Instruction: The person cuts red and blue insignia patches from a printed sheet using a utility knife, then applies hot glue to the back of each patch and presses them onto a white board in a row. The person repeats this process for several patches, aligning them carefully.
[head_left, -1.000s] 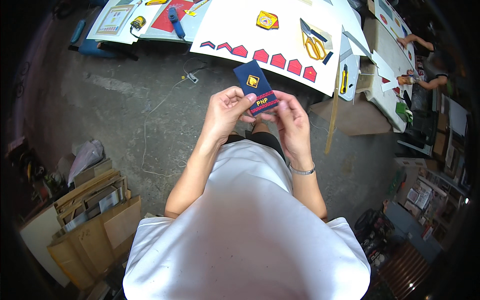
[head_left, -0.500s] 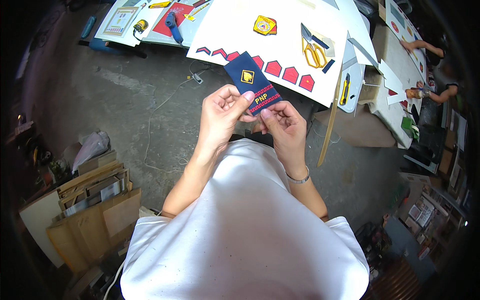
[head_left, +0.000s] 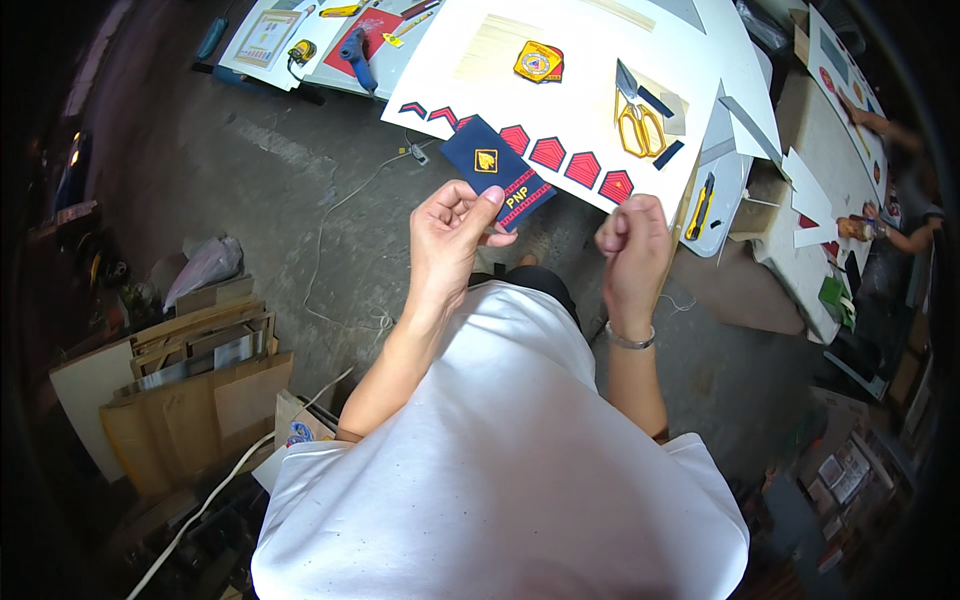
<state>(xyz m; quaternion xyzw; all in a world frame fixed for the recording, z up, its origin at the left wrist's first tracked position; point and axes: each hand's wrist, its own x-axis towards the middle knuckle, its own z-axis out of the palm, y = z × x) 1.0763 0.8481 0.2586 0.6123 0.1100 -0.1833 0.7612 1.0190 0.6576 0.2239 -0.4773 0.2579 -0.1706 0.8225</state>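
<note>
My left hand [head_left: 445, 235] pinches the lower edge of a dark blue fabric patch [head_left: 480, 178] between thumb and fingers. The patch bears a yellow spade emblem, red woven bands and yellow lettering. It is held tilted in front of the table edge. Apart from it, to the right, my right hand [head_left: 636, 262] is raised with its fingers curled in; nothing shows in them. Just beyond that hand lies a red pentagon-shaped patch [head_left: 617, 185], the right end of a row of red chevron patches [head_left: 547, 152] along the white board [head_left: 480, 90].
On the board lie yellow-handled scissors [head_left: 640, 128] and a yellow round-emblem patch [head_left: 539, 62]. A yellow cutter [head_left: 700, 207] rests at the right, a blue tool [head_left: 356, 58] and a tape measure [head_left: 301, 52] at the left. Wooden panels [head_left: 190, 420] lean at lower left. Another person's arm [head_left: 900, 238] reaches in at far right.
My right hand has let go of the patch and moved right, toward the end of the chevron row. My left hand still holds the patch. The view has shifted slightly.
</note>
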